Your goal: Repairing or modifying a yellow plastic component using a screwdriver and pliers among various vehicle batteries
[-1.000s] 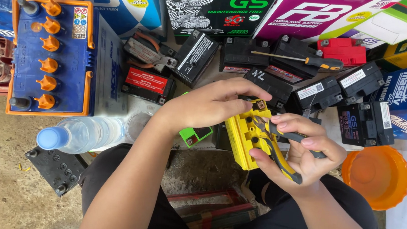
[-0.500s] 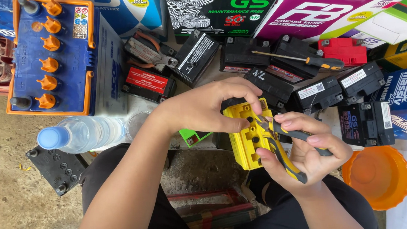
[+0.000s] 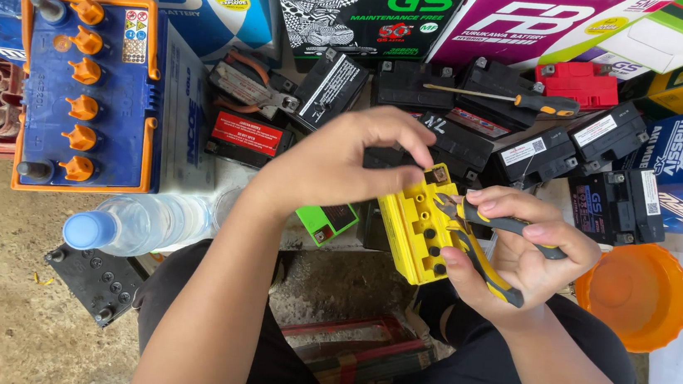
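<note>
A small yellow battery point(image 3: 415, 228) sits tilted above my lap. My left hand point(image 3: 344, 163) comes in from the left and grips its top edge, with the fingertips near a terminal. My right hand point(image 3: 519, 255) holds pliers point(image 3: 478, 247) with black and yellow handles; their jaws touch the battery's top near the upper row of holes.
A large blue battery with orange caps point(image 3: 88, 92) stands at the left, a clear bottle with a blue cap point(image 3: 138, 222) below it. Several black batteries point(image 3: 545, 153), a screwdriver point(image 3: 517, 100) and coloured boxes point(image 3: 360, 2) lie behind. An orange bowl point(image 3: 636, 291) is at the right.
My left hand has shifted up on the yellow battery, its fingers now at the top edge. The pliers' jaws stay at the battery's top.
</note>
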